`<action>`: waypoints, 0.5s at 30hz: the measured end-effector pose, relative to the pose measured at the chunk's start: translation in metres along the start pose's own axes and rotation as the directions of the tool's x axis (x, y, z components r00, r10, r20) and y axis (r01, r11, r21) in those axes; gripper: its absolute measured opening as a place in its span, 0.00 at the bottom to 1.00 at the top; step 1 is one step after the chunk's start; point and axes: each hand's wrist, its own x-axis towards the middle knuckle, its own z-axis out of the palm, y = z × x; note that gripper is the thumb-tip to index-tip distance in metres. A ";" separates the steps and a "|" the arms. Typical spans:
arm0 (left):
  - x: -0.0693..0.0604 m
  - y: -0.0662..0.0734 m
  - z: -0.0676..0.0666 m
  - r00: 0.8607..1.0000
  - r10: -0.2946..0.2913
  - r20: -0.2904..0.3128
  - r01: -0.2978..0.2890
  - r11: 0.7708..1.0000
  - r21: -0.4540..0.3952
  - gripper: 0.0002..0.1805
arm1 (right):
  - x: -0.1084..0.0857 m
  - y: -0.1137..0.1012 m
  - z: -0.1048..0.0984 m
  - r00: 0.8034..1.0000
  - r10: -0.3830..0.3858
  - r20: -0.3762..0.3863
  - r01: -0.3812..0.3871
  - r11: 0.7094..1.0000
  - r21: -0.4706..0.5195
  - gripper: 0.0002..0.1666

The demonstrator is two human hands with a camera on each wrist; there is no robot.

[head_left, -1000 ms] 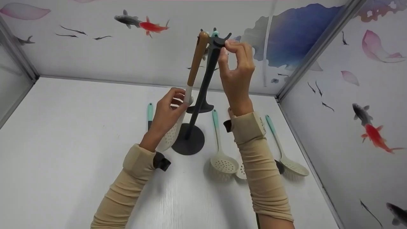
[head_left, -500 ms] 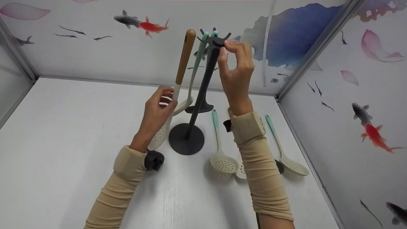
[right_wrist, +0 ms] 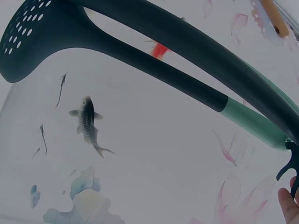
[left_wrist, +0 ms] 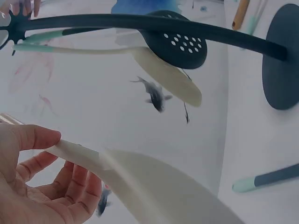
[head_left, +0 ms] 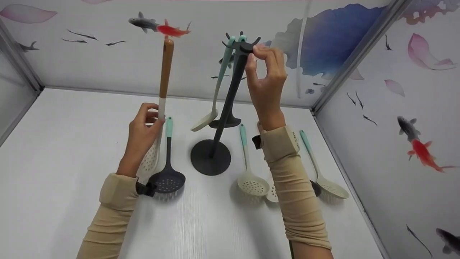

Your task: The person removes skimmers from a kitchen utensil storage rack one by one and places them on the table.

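My left hand (head_left: pixel 142 138) pinches the white neck of a skimmer (head_left: pixel 166 70) with a brown wooden handle. It is held upright, left of the stand, its pale holed bowl partly behind the hand. Between thumb and fingers, my right hand (head_left: pixel 269 77) grips a hook at the top of a black utensil stand (head_left: pixel 230 95), which leans slightly. From its hooks hang a cream utensil (head_left: pixel 204 121) with a mint handle and a black skimmer (left_wrist: pixel 180 42), also mint-handled. In the right wrist view that black skimmer (right_wrist: pixel 154 67) shows along the pole.
A dark skimmer (head_left: pixel 168 180) with a mint handle lies left of the stand's round base (head_left: pixel 210 158). Right of it lie a cream skimmer (head_left: pixel 253 185) and another cream utensil (head_left: pixel 332 189). My right forearm partly hides more utensils. Printed walls (head_left: pixel 90 61) enclose the white table (head_left: pixel 201 223).
My left hand has carried the wooden-handled skimmer leftward, away from the stand, uncovering the hanging cream utensil and the dark skimmer on the table. My right hand has stayed on the hook.
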 end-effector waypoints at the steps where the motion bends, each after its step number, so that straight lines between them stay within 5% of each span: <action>1: -0.001 -0.004 -0.003 1.000 -0.016 -0.003 0.016 1.000 0.017 0.19 | 0.000 0.000 0.000 1.000 0.001 0.001 -0.001 1.000 0.001 0.11; 15: -0.012 -0.065 -0.035 0.983 -0.180 -0.019 0.181 0.967 0.177 0.21 | 0.000 0.001 0.001 1.000 -0.008 -0.007 0.008 1.000 0.007 0.10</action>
